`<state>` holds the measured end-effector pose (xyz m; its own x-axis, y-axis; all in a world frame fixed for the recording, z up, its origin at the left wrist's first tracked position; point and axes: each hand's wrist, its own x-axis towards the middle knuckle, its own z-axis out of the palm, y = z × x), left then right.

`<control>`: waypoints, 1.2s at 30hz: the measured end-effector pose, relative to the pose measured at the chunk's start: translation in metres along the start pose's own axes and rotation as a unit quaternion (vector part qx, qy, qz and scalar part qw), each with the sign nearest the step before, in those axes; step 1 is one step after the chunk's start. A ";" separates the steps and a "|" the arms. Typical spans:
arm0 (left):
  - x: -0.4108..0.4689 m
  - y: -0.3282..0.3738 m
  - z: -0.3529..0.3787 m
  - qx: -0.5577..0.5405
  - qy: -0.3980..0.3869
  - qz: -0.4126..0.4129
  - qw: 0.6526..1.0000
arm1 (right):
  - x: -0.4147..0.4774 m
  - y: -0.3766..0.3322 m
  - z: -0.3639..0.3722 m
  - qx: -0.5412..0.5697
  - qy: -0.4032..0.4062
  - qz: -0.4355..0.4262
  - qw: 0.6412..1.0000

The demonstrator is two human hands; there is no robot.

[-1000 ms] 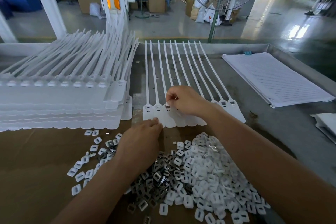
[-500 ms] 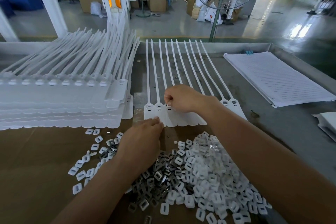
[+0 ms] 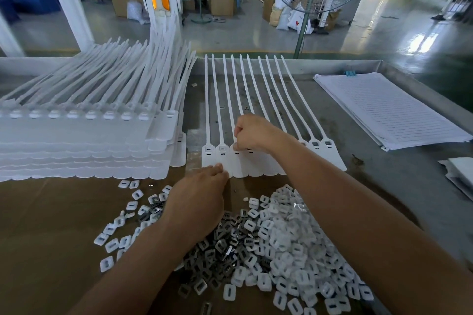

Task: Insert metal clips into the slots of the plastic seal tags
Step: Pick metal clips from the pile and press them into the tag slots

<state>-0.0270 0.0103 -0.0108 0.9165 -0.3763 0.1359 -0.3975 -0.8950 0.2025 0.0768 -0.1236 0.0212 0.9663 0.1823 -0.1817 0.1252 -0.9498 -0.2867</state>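
Note:
A joined row of white plastic seal tags (image 3: 258,169) lies flat on the table, long tails pointing away from me. My right hand (image 3: 252,133) is curled over the third tag head from the left, fingertips pinched together at its slot; what it pinches is hidden. My left hand (image 3: 198,197) rests with its fingertips on the near edge of the row's left tags. Under and beside my left wrist lies a heap of metal clips (image 3: 225,245) mixed with small white plastic caps (image 3: 289,243).
A tall stack of white seal tag rows (image 3: 84,143) fills the left. A pile of lined paper sheets (image 3: 389,110) lies at the right. Brown cardboard (image 3: 51,238) covers the near table. A raised metal rim (image 3: 294,65) borders the far edge.
My right hand has shifted slightly left and nearer along the tag heads. My left hand has stayed at the row's near edge.

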 end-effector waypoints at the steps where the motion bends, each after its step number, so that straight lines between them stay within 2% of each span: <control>1: 0.000 0.000 0.000 0.001 0.000 0.001 1.000 | 0.002 -0.001 0.000 -0.008 -0.006 0.001 1.000; 4: 0.000 0.000 0.000 0.002 0.000 -0.003 1.000 | 0.001 0.002 0.003 0.016 0.003 -0.001 1.000; 7: 0.000 0.001 -0.002 0.005 -0.001 -0.002 1.000 | -0.010 0.012 0.006 0.124 0.029 -0.024 0.992; 10: -0.001 0.001 -0.002 0.007 -0.002 0.003 1.000 | -0.025 0.022 -0.001 0.236 -0.006 -0.036 0.971; 14: 0.000 -0.002 0.001 -0.002 -0.001 0.001 1.000 | -0.051 0.037 -0.012 0.206 -0.006 -0.057 0.977; 23: 0.003 -0.004 0.003 -0.007 -0.004 -0.002 1.000 | -0.090 0.044 -0.005 0.167 -0.094 -0.099 0.976; 26: 0.004 -0.004 0.004 -0.001 -0.010 -0.004 1.000 | -0.093 0.042 0.000 0.176 -0.084 -0.103 0.975; 36: 0.003 -0.003 0.004 0.006 -0.008 -0.003 1.000 | -0.095 0.025 0.015 0.090 -0.072 -0.127 0.985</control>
<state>-0.0224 0.0108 -0.0147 0.9194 -0.3749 0.1191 -0.3918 -0.9001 0.1908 -0.0153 -0.1612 0.0167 0.8652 0.4552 -0.2103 0.3046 -0.8103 -0.5007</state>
